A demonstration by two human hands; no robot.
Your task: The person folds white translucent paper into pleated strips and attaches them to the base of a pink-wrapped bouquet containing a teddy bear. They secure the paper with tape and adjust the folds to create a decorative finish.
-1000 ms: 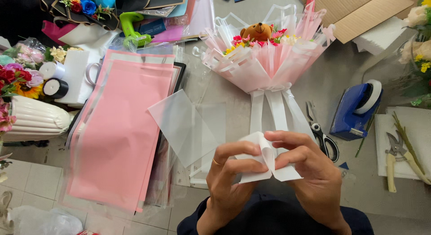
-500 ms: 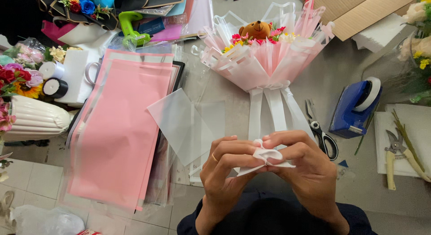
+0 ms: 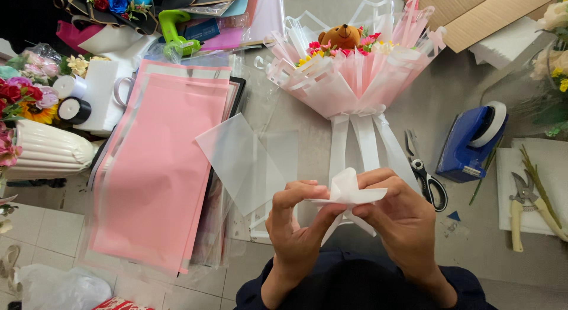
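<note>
White ribbon [image 3: 348, 190], folded into a small loop, sits pinched between a person's two bare hands low in the head view, just above a dark sleeve. The left hand [image 3: 299, 227] closes thumb and fingers on the ribbon's left end, while the right hand [image 3: 405, 218] clamps its right end, both grips tight on the strip. Just beyond the hands lies a pink-and-white wrapped bouquet [image 3: 355, 73] on the grey work surface [image 3: 473, 251], a small brown teddy bear [image 3: 342, 35] nestled among its flowers and long white ribbon tails [image 3: 365, 141] trailing toward the hands. To the left, a stack of pink wrapping sheets [image 3: 160, 168] lies flat, with a translucent white sheet [image 3: 236, 162] overlapping its edge. Black-handled scissors [image 3: 425, 171] rest just right of the ribbon tails, near a blue tape dispenser [image 3: 470, 141]. Yellow-handled pruning shears [image 3: 523, 206] lie at the far right on white paper. A ribbed white vase [image 3: 44, 153] and loose flowers [image 3: 23, 100] crowd the left edge.
</note>
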